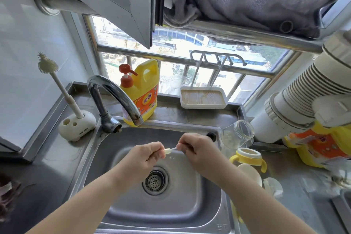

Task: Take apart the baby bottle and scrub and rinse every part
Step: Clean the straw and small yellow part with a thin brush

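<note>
Over the steel sink (199, 214), my left hand (146, 156) pinches a small pale straw weight (167, 151). My right hand (197, 148) grips the thin clear straw (173, 149) that runs out of it. The two hands sit close together above the drain (155, 179). The clear bottle body (236, 135) lies on its side on the sink's right rim. In front of it stands the yellow handled collar (248, 156), with a pale round cap (250, 175) and a clear teat part (273, 186) beside it on the counter.
The tap (117, 99) arches over the sink's back left, no water running. A bottle brush (57, 80) stands in its holder at left. A yellow detergent jug (141, 91) and a soap tray (204, 98) sit on the back ledge. Stacked paper cups (313, 89) lean at right.
</note>
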{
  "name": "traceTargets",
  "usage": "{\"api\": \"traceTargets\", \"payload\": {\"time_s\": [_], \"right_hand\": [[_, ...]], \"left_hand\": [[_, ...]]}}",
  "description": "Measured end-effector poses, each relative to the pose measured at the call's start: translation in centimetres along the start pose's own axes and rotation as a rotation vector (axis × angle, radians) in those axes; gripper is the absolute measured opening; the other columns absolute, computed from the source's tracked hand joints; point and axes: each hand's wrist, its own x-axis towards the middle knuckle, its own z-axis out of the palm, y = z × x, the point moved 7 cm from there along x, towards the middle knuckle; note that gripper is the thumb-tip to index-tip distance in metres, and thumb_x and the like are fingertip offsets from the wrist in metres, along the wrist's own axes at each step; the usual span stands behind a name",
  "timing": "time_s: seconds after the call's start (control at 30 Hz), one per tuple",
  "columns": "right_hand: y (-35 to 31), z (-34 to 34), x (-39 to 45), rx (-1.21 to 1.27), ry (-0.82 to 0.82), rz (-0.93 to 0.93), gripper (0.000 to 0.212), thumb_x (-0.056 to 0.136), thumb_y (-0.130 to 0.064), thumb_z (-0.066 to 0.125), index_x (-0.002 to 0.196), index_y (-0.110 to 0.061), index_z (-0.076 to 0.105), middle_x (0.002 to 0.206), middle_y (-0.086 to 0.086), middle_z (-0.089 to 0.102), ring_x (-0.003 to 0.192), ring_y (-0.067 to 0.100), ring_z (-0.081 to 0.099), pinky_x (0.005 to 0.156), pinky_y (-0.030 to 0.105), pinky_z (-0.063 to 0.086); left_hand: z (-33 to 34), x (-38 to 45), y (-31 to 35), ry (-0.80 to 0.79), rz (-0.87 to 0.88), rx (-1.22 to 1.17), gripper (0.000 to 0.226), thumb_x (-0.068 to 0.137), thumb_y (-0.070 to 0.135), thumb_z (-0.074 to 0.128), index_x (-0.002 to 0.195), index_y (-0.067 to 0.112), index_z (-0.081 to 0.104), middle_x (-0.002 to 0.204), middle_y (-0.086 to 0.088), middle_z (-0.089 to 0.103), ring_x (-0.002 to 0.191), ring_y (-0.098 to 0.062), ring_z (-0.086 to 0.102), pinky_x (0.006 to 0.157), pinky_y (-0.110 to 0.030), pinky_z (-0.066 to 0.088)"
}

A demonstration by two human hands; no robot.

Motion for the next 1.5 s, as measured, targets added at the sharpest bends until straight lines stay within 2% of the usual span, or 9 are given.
{"api": "traceTargets", "payload": {"time_s": [0.2,0.4,0.57,0.8,0.93,1.13,1.27,1.37,1.5], "right_hand": [[1.9,-1.8,0.2,0.004,0.006,0.087,0.015,0.091,-0.026,0.057,0.078,-0.020,0.062,0.060,-0.014,0.051,0.059,0.004,0.046,0.065,0.033,0.045],[2.2,-1.7,0.2,0.035,0.046,0.133,0.021,0.095,-0.022,0.050,0.075,-0.021,0.051,0.062,-0.015,0.050,0.060,0.003,0.048,0.061,0.021,0.040],[1.3,0.0,-0.1,0.023,0.019,0.102,0.025,0.097,-0.026,0.045,0.073,-0.019,0.046,0.063,-0.011,0.047,0.058,0.005,0.043,0.061,0.024,0.037],[1.7,0.0,-0.4,0.047,0.060,0.131,0.032,0.095,-0.015,0.049,0.066,-0.026,0.043,0.059,-0.015,0.044,0.061,-0.006,0.048,0.056,0.009,0.032],[2.7,-1.5,-0.3,0.111,0.141,0.181,0.025,0.096,-0.013,0.048,0.071,-0.011,0.052,0.059,-0.016,0.046,0.061,-0.008,0.050,0.057,0.008,0.035],[2.1,0.3,-0.7,0.046,0.072,0.139,0.024,0.096,-0.020,0.049,0.072,-0.019,0.048,0.063,-0.014,0.050,0.059,0.002,0.047,0.058,0.019,0.036],[2.7,-0.6,-0.9,0.045,0.111,0.161,0.025,0.096,-0.023,0.049,0.074,-0.012,0.050,0.063,-0.005,0.048,0.060,0.015,0.044,0.062,0.032,0.038],[1.1,1.1,-1.4,-0.025,0.009,0.100,0.021,0.095,-0.029,0.048,0.075,-0.022,0.046,0.068,-0.005,0.050,0.064,0.016,0.045,0.065,0.034,0.041],[3.1,-1.7,-1.1,0.012,0.116,0.191,0.024,0.095,-0.026,0.050,0.075,-0.013,0.054,0.062,-0.009,0.049,0.061,0.013,0.045,0.063,0.032,0.041]], "left_hand": [[1.0,0.2,0.1,-0.036,0.024,0.018,0.021,0.096,0.022,0.049,0.078,0.034,0.052,0.065,0.007,0.051,0.059,-0.003,0.042,0.060,-0.023,0.038],[0.9,0.6,0.3,-0.011,0.012,0.078,0.028,0.094,0.023,0.046,0.077,0.046,0.048,0.063,0.007,0.052,0.058,-0.006,0.043,0.062,-0.028,0.041],[1.4,0.6,1.0,-0.002,0.021,0.160,0.032,0.096,0.020,0.046,0.070,0.039,0.043,0.057,0.014,0.050,0.055,-0.007,0.042,0.058,-0.022,0.037],[1.3,0.8,1.0,-0.015,0.003,0.137,0.029,0.096,0.025,0.045,0.070,0.038,0.045,0.058,0.013,0.050,0.056,-0.008,0.043,0.056,-0.020,0.034],[1.1,0.8,0.7,-0.016,-0.018,0.082,0.024,0.095,0.028,0.046,0.073,0.039,0.050,0.062,0.018,0.052,0.059,-0.005,0.046,0.060,-0.021,0.037],[1.4,0.8,1.3,-0.055,-0.044,0.143,0.036,0.096,0.007,0.041,0.072,0.035,0.042,0.078,0.009,0.047,0.072,-0.003,0.045,0.068,-0.010,0.034],[0.6,0.6,0.7,-0.003,-0.079,0.118,0.026,0.091,0.004,0.050,0.080,0.027,0.058,0.078,0.009,0.055,0.076,-0.006,0.053,0.069,-0.010,0.038],[0.2,0.5,1.0,0.026,-0.078,0.078,0.037,0.081,-0.001,0.058,0.067,0.033,0.057,0.076,0.004,0.060,0.074,-0.012,0.057,0.069,-0.019,0.045],[-0.2,0.2,0.7,0.050,-0.143,0.038,0.028,0.083,0.003,0.058,0.067,0.026,0.057,0.070,0.005,0.056,0.057,-0.005,0.050,0.056,-0.012,0.041]]}}
